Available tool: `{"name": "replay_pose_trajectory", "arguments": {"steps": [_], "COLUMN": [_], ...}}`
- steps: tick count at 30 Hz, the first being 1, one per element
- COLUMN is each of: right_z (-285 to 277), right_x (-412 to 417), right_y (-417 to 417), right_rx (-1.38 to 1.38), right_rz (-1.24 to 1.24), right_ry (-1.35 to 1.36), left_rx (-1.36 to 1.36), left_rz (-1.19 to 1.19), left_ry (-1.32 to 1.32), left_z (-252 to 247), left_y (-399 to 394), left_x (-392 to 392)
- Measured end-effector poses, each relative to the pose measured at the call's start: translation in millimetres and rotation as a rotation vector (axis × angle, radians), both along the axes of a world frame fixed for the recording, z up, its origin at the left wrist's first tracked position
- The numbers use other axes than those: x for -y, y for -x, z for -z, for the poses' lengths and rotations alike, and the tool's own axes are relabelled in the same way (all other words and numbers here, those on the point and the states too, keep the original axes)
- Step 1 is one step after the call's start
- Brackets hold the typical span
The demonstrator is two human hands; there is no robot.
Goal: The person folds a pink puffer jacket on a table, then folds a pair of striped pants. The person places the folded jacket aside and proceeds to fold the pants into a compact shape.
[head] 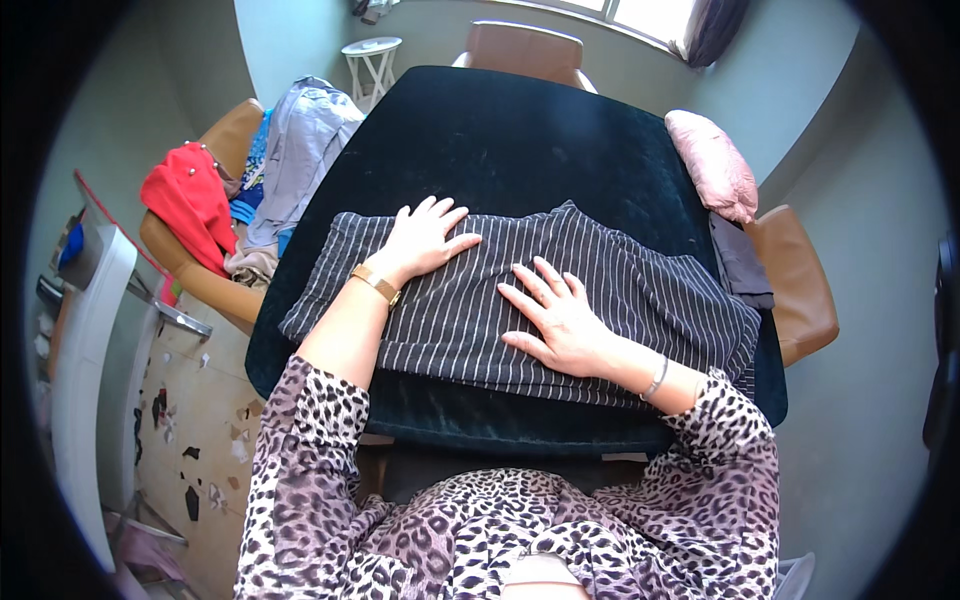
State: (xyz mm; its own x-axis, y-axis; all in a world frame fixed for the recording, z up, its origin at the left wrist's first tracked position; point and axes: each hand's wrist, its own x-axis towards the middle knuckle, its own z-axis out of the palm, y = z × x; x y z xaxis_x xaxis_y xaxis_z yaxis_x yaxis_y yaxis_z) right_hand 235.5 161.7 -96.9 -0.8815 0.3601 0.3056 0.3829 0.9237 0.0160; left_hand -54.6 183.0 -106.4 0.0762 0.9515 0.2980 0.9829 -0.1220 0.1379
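Observation:
A black garment with white stripes lies spread sideways over a table with a dark velvet cover. It looks like a pair of trousers, though folds hide its full shape. My left hand rests flat on its left half, fingers apart and reaching the far edge. Further right and closer to me, my right hand is laid palm down on the middle of the cloth, fingers spread. Neither hand grips anything. Creases run through the fabric right of my right hand, where it bunches up.
Left of the table, a tan chair carries a red garment and a grey-blue garment. A pink bundle and folded dark grey cloth sit at the right edge. Scraps litter the floor.

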Motion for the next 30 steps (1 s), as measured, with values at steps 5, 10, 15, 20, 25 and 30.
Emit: {"name": "replay_pose_trajectory", "arguments": {"steps": [5,10,15,20,25,30], "right_z": [-28.4,7.0,5.3,1.9,15.3,5.8], "right_x": [39.0,42.7,44.1,47.4,40.1,47.2], "right_y": [16.1,12.6,12.7,10.5,13.5,7.8], "right_rx": [-0.129,-0.297,-0.270,-0.331,-0.347,-0.194], "right_rz": [-0.269,-0.423,-0.429,-0.426,-0.503,-0.517], "right_ry": [0.124,-0.015,-0.143,-0.165,-0.082,0.108], "left_rx": [0.091,-0.002,0.149,0.118,0.058,-0.168], "left_rz": [0.040,0.074,-0.101,-0.042,-0.029,0.069], "left_ry": [-0.107,-0.191,0.120,-0.070,-0.168,-0.154], "left_z": [4.6,-22.2,-38.6,-25.4,-22.8,-33.8], "left_y": [14.0,61.8,113.0,126.0,115.6,56.2], "left_x": [-2.5,17.6,46.8,38.3,30.3,67.0]}}
